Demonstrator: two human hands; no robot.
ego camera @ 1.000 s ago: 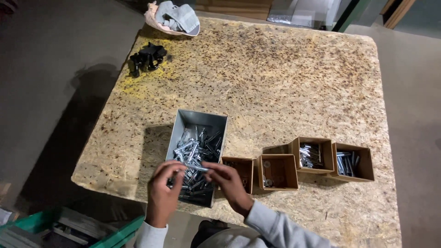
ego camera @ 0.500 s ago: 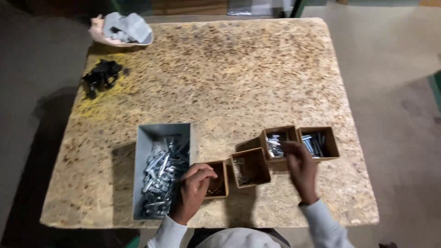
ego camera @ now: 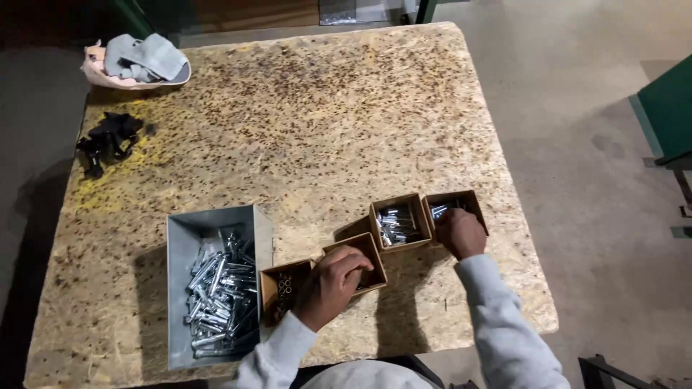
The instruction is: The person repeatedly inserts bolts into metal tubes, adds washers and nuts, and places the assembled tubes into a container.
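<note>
A grey metal bin (ego camera: 182, 238) full of silver bolts stands at the near left of the chipboard table (ego camera: 303, 122). To its right runs a row of small brown cardboard boxes. My left hand (ego camera: 333, 282) rests curled over the second box (ego camera: 366, 248), beside the first box (ego camera: 272, 282) with small dark parts. The third box (ego camera: 398, 222) holds silver bolts. My right hand (ego camera: 461, 232) reaches into the fourth box (ego camera: 447, 199), fingers closed; what it holds is hidden.
A pile of black parts (ego camera: 108, 138) lies at the far left of the table. A pink tray with grey cloth (ego camera: 137, 60) sits at the far left corner. A green object (ego camera: 667, 115) stands on the floor to the right.
My left hand moved from the grey bin to the second box. My right hand went from the bin across to the far right box. The view shifted right.
</note>
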